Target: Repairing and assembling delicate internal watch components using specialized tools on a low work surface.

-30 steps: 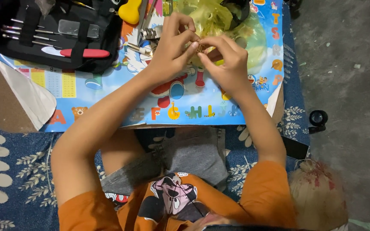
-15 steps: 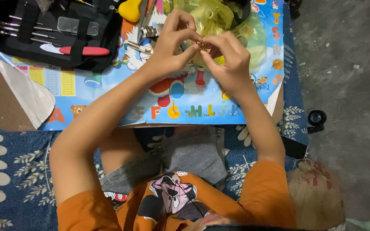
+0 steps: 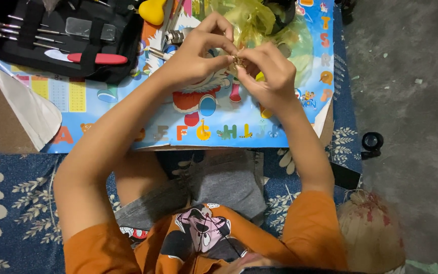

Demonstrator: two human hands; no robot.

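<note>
Both hands meet above the alphabet-printed counter (image 3: 239,129), the left hand (image 3: 196,61) and right hand (image 3: 269,76) pinching a tiny metal piece (image 3: 239,61) between their fingertips, too small to make out, with a yellow plastic bag (image 3: 259,23) just behind and an open black tool case (image 3: 57,35) off to the left.

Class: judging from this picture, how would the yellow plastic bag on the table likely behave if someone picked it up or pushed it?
The yellow plastic bag looks thin, see-through and crumpled, so it would probably flop and crinkle rather than hold shape. It is likely light for its size. Pushed, it would probably slide or bunch up on the glossy alphabet mat, not roll.
</note>
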